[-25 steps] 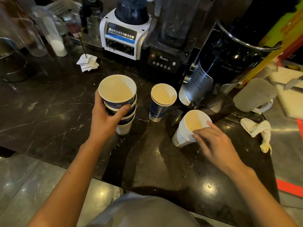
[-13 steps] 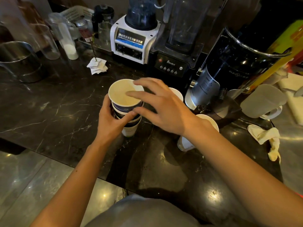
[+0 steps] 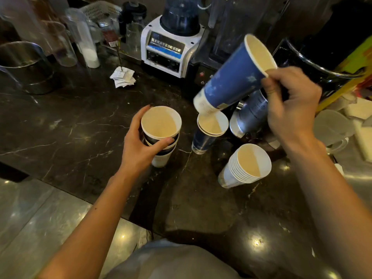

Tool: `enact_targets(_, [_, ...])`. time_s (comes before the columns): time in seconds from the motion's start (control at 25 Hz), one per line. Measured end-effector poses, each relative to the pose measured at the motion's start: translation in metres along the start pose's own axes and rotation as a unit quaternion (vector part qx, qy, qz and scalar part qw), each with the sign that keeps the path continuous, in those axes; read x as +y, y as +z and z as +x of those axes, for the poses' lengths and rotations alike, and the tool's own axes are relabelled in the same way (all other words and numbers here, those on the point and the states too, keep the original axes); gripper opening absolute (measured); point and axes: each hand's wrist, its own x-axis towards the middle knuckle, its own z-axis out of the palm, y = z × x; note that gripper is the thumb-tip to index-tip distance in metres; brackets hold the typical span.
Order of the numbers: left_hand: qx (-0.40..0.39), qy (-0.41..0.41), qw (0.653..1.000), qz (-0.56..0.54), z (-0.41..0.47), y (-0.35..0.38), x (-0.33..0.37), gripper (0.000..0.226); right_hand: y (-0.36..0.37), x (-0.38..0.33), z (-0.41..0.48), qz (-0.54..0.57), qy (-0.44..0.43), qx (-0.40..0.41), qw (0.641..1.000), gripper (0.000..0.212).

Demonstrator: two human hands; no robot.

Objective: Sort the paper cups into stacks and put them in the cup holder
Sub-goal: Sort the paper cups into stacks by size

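Note:
My left hand grips a mixed stack of cups standing on the dark marble counter. My right hand holds a tall blue paper cup by its rim, tilted in the air, its white base just above a short stack of blue cups on the counter. To the right of that, a stack of several white cups leans on the counter. No cup holder is clearly in view.
Behind the cups stand a white blender base, a black blender and a large black machine. A metal pot and clear containers sit far left. A frosted jug is at right, and folded papers lie near the blender.
My right hand left the white stack, reached over the stack in my left hand, took the top blue cup and carried it up and right above the blue stack.

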Motion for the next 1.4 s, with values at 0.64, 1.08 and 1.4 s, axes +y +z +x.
enact_targets(0.64, [-0.013, -0.008, 1.0, -0.011, -0.003, 0.001, -0.007, 0.083, 0.06, 0.0, -0.039, -0.051, -0.041, -0.322, 0.944, 0.033])
enact_targets(1.08, [-0.016, -0.002, 1.0, -0.024, -0.006, 0.0, -0.003, 0.083, 0.102, -0.064, -0.043, 0.093, -0.144, -0.36, 0.917, 0.01])
enact_targets(1.4, [-0.009, 0.0, 1.0, -0.019, -0.005, -0.003, -0.007, 0.082, 0.016, -0.057, -0.001, 0.071, -0.051, -0.014, 0.996, 0.01])
